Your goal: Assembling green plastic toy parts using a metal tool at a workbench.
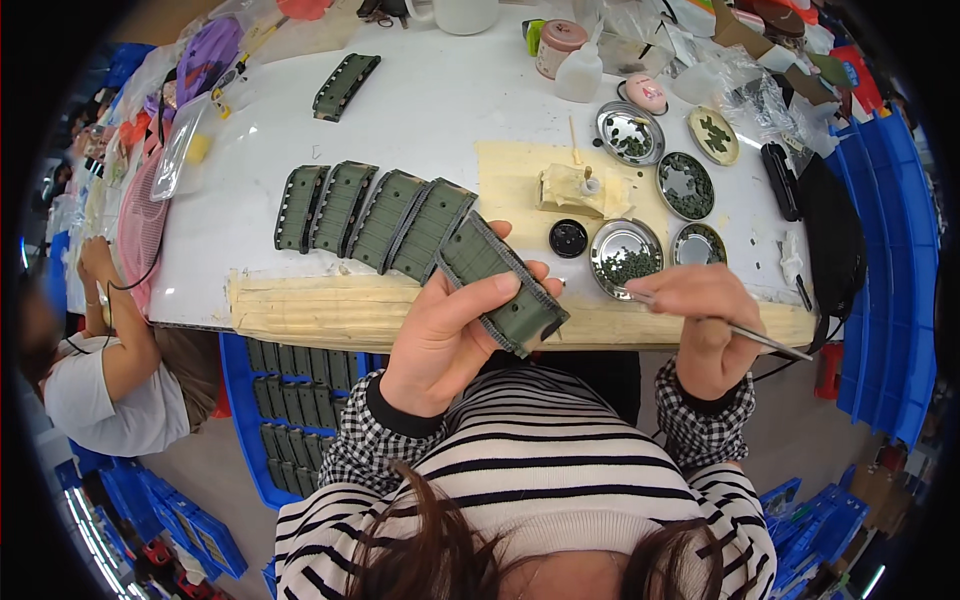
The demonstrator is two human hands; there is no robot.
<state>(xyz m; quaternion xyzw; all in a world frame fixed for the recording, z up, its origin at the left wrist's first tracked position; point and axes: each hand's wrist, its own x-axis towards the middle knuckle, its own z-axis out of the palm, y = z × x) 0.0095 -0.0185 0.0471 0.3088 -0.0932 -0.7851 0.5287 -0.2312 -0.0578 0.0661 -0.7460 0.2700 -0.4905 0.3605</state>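
This is evidently a workshop for assembling small parts. The white worktop, its front edge covered in cream tape, carries near-identical curved green pieces in a row and round metal dishes of tiny green bits. More such pieces lie ranked in a blue plastic tray below; blue crates stand around, and another person is at the left.

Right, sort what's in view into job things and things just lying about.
In the job, it seems:
green panel, in the left hand
metal tool, in the right hand
dish
green bits
panel row

Apparently lying about:
mug
jar
pink mesh
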